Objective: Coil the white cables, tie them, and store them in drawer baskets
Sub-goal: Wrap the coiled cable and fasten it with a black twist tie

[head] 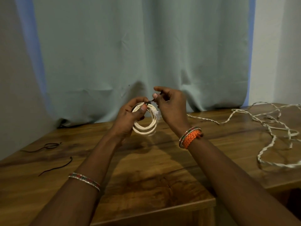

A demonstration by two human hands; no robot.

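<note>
Left hand (130, 115) grips the coil (146, 126) above the table (146, 168). Right hand (171, 106) pinches a dark tie (150, 101) at the coil's top.

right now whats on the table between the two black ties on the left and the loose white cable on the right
In the head view, only bare wooden table lies between the black ties and the loose white cable; the forearms cross above it.

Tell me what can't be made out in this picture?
- Tie on the coiled cable: whether it is knotted; fingers of both hands, left and right, cover it.
- Loose cable: its far end, cut off by the right edge.
- Drawer baskets: outside the head view.
</note>
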